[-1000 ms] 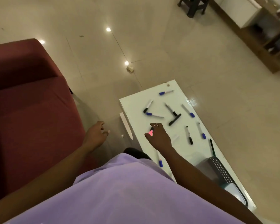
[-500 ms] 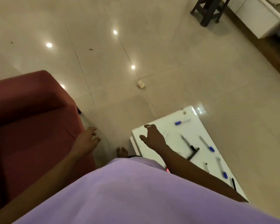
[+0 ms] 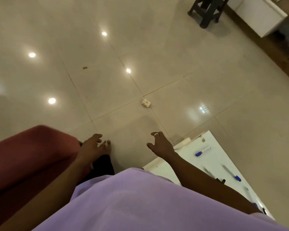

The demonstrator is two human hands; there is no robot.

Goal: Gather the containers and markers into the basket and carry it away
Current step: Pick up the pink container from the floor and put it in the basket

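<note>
A low white table (image 3: 212, 160) shows at the lower right, partly hidden by my right arm and purple shirt. On it lie a blue-capped marker (image 3: 202, 151), another blue-tipped marker (image 3: 231, 173) and a dark blurred one (image 3: 208, 172). My right hand (image 3: 160, 144) hovers off the table's far left corner, over the floor, fingers spread, a ring on one finger, holding nothing. Beside the red sofa, my left hand (image 3: 92, 146) is open and empty. No basket or containers are in view.
A dark red sofa (image 3: 28, 162) fills the lower left. Glossy beige floor tiles (image 3: 140, 64) stretch ahead, with a small pale object (image 3: 146, 103) on them. A dark stool (image 3: 207, 9) and a wooden cabinet with a white front (image 3: 264, 17) stand at the top right.
The view has swung up and left, so most of the table and the basket have left the frame. My right hand has lifted off the table and moved past its corner.
</note>
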